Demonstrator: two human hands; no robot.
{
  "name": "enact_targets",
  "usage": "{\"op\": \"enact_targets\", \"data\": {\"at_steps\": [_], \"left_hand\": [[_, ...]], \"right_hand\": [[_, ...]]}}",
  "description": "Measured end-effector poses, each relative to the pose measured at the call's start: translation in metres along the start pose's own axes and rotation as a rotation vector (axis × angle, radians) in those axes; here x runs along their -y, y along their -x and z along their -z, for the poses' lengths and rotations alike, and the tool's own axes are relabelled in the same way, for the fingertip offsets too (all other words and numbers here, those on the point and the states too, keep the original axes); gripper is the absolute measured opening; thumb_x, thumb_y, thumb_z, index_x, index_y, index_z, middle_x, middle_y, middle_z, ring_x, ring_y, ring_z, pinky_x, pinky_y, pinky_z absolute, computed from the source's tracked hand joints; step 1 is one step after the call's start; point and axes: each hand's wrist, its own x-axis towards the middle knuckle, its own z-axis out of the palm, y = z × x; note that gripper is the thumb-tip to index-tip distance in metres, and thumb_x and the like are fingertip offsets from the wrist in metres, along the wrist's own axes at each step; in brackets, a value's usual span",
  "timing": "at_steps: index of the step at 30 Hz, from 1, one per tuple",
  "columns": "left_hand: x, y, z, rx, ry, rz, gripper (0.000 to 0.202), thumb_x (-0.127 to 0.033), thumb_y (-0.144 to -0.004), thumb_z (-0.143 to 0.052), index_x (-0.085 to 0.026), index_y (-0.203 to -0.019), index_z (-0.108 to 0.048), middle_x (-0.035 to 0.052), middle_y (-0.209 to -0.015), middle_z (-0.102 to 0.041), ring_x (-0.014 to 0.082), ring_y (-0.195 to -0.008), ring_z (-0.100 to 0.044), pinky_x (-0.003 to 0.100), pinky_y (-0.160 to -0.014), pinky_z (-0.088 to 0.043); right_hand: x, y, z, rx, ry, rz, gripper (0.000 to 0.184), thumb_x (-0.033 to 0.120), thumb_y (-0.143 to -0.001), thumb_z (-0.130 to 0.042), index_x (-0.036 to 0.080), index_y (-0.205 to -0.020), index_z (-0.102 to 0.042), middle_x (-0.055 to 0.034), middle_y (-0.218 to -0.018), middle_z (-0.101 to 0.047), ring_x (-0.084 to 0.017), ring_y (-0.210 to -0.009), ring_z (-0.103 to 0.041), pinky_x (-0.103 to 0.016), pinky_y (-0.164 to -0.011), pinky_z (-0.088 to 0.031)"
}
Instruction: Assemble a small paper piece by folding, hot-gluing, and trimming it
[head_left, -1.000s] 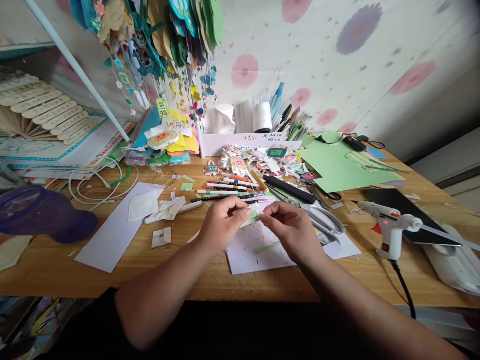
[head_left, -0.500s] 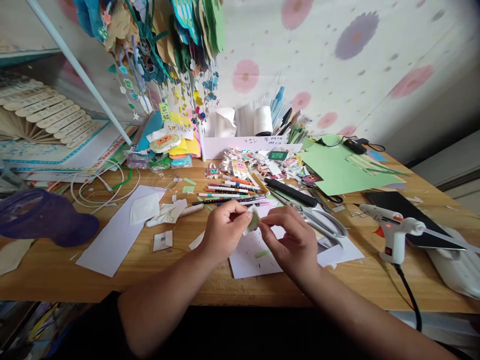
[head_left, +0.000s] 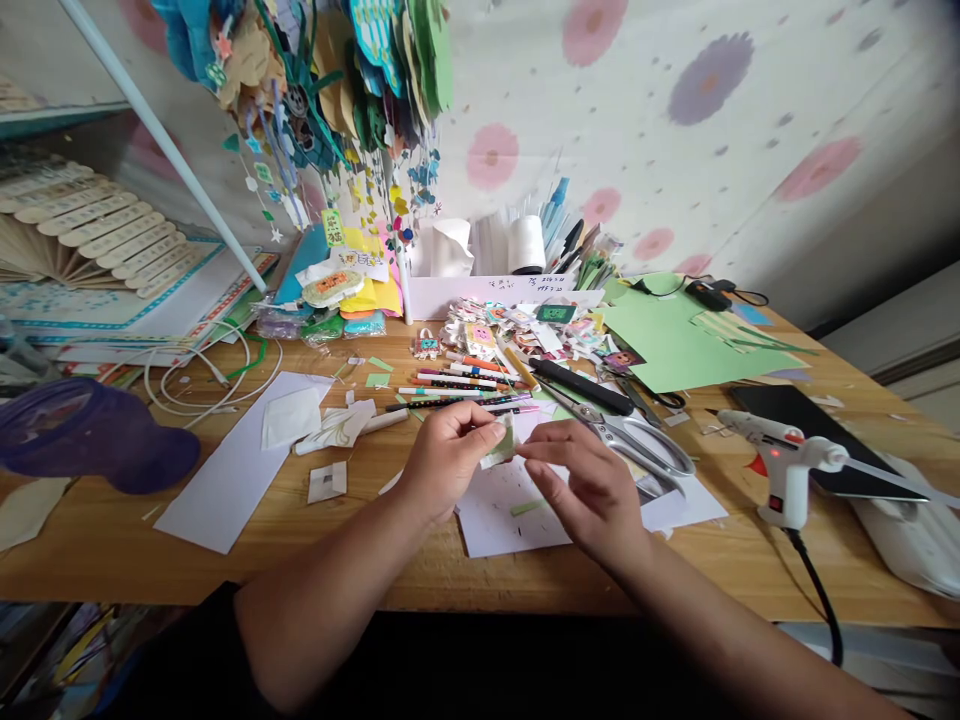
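Note:
My left hand point(head_left: 450, 455) is closed, pinching a small green piece with white edges point(head_left: 501, 443), which looks like paper, between thumb and finger. At the right edge of that piece is my right hand point(head_left: 589, 490). Its fingers are slightly curled, with a gap between thumb and forefinger, and the fingertips may be touching the edge. Below both hands lies a white sheet of paper point(head_left: 487, 525) bearing a light green strip point(head_left: 527, 508) and tiny dark scraps.
Large scissors point(head_left: 652, 450) and a black-handled tool point(head_left: 581, 385) lie beyond my right hand. A corded glue gun point(head_left: 787, 455) stands at right. Pens point(head_left: 465, 380) and paper cutouts point(head_left: 510, 325) fill the middle. A purple translucent container point(head_left: 97, 430) lies at left; a green sheet point(head_left: 675, 345) sits behind.
My right hand's thumb and forefinger have parted at the edge of the small green piece. The piece now shows flatter and more squared in my left hand.

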Motion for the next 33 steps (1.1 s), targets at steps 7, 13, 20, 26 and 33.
{"op": "enact_targets", "data": {"at_steps": [7, 13, 20, 26, 33], "left_hand": [[-0.002, 0.001, 0.0, 0.051, -0.062, -0.034, 0.019, -0.032, -0.075, -0.067, -0.015, -0.07, -0.061, -0.0037, -0.061, -0.052, 0.0087, -0.057, -0.042, 0.022, -0.055, -0.031], [-0.003, 0.0, 0.0, 0.073, -0.097, -0.041, 0.02, -0.032, -0.076, -0.066, -0.015, -0.068, -0.059, -0.0038, -0.061, -0.052, 0.0088, -0.058, -0.043, 0.023, -0.055, -0.032], [-0.003, 0.0, 0.004, 0.075, -0.174, -0.05, 0.023, -0.035, -0.077, -0.063, -0.015, -0.066, -0.058, -0.0033, -0.059, -0.05, 0.0096, -0.056, -0.041, 0.023, -0.054, -0.031], [-0.01, 0.002, 0.004, 0.093, -0.269, -0.065, 0.022, -0.033, -0.076, -0.062, -0.015, -0.064, -0.058, -0.0031, -0.058, -0.048, 0.0094, -0.054, -0.039, 0.023, -0.051, -0.029], [-0.011, -0.001, 0.006, 0.14, -0.322, -0.053, 0.02, -0.032, -0.076, -0.062, -0.015, -0.066, -0.062, -0.0009, -0.062, -0.055, 0.011, -0.059, -0.045, 0.024, -0.055, -0.034]], "right_hand": [[-0.004, -0.015, -0.012, -0.113, -0.703, -0.652, 0.019, 0.036, -0.08, -0.067, 0.02, -0.074, -0.06, 0.003, -0.065, -0.054, -0.011, -0.057, -0.052, -0.025, -0.055, -0.05], [0.0, -0.023, -0.019, -0.129, -0.711, -0.695, 0.021, 0.036, -0.075, -0.071, 0.018, -0.069, -0.062, 0.004, -0.062, -0.052, -0.009, -0.054, -0.047, -0.022, -0.051, -0.044], [-0.001, -0.022, -0.018, -0.059, -0.459, -0.529, 0.019, 0.036, -0.08, -0.066, 0.018, -0.072, -0.063, 0.0023, -0.062, -0.055, -0.011, -0.057, -0.048, -0.025, -0.054, -0.041], [0.003, -0.027, -0.01, 0.016, -0.288, -0.434, 0.015, 0.031, -0.079, -0.064, 0.018, -0.072, -0.062, -0.0005, -0.066, -0.059, -0.013, -0.059, -0.052, -0.026, -0.054, -0.042], [-0.003, -0.027, -0.011, 0.045, -0.256, -0.405, 0.012, 0.026, -0.075, -0.066, 0.018, -0.069, -0.058, 0.0004, -0.064, -0.056, -0.012, -0.057, -0.049, -0.026, -0.053, -0.04]]}}
